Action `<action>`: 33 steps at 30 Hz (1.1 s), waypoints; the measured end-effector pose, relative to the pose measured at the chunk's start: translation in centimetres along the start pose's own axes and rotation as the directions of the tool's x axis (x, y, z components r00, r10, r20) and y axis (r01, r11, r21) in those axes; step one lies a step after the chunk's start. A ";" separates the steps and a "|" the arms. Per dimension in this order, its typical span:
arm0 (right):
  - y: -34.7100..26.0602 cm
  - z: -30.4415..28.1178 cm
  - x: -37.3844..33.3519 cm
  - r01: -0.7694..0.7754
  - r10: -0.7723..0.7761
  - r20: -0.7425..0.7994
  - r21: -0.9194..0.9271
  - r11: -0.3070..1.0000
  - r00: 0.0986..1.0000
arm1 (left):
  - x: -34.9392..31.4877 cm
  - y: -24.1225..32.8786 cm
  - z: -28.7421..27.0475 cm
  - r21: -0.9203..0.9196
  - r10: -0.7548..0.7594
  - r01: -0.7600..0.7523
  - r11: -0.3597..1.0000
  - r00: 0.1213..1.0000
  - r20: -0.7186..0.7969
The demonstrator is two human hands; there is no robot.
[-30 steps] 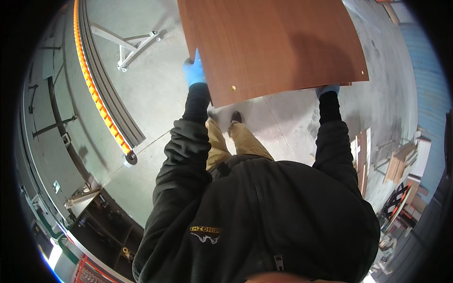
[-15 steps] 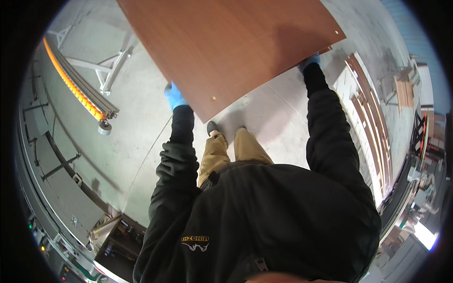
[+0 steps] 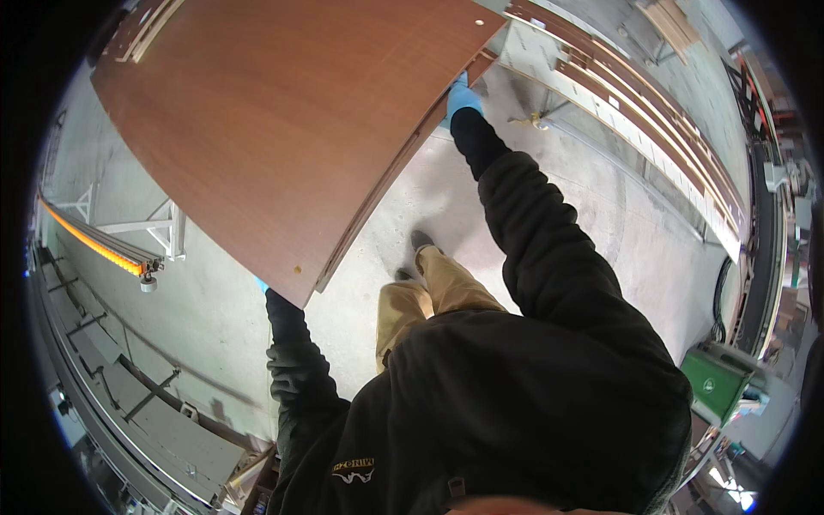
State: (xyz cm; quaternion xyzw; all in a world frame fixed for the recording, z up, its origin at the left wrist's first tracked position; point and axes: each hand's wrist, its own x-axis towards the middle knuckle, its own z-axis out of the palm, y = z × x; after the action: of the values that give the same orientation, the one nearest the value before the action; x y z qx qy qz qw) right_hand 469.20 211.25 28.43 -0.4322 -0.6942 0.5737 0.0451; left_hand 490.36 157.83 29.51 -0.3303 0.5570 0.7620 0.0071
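A large reddish-brown wooden panel [image 3: 292, 129] fills the upper left, with a small pale hole near each of its two near corners. Its near edge looks layered, as if more than one board lies together. My right hand [image 3: 464, 99], in a blue glove, grips that edge by the right corner, its fingers partly under the panel. At the near left corner only a sliver of my blue-gloved left hand [image 3: 262, 284] shows; the rest is hidden beneath the panel, which it holds from the side.
At the right, long boards [image 3: 635, 103] lie on a support frame. An orange-edged roller rail [image 3: 103, 239] stands at the left, near a grey conveyor [image 3: 129, 403]. A green bin [image 3: 717, 382] is at the lower right. Further strips [image 3: 154, 26] sit past the panel's far left.
My body and view have turned right. The panel has swung left in view and shows more of its layered edge. Both hands keep their hold, and my feet have shifted.
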 end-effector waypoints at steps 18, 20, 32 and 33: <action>10.6 -33.6 -22.0 -0.256 0.257 0.034 0.282 0.925 0.966 | -27.3 -15.1 -1.4 0.024 -0.117 0.114 0.993 0.972 0.204; 13.7 -36.2 -23.0 -0.207 0.203 0.046 0.333 0.920 0.978 | -31.4 -16.5 -3.4 0.019 -0.120 0.118 0.993 0.977 0.177; 27.8 -55.5 -31.9 -0.258 0.075 0.291 0.667 0.699 0.954 | -52.3 -25.3 -6.5 -0.132 -0.084 0.103 0.986 0.986 0.143; 28.6 -57.2 -33.0 -0.388 0.161 0.377 0.670 0.633 0.912 | -53.0 -26.2 -6.2 -0.143 -0.063 0.084 0.986 0.987 0.149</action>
State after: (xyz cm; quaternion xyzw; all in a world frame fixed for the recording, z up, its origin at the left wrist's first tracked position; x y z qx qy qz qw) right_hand 537.37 232.17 38.11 -0.3928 -0.3300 0.8580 0.0261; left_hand 544.79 181.41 33.49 -0.2943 0.4839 0.8226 0.0509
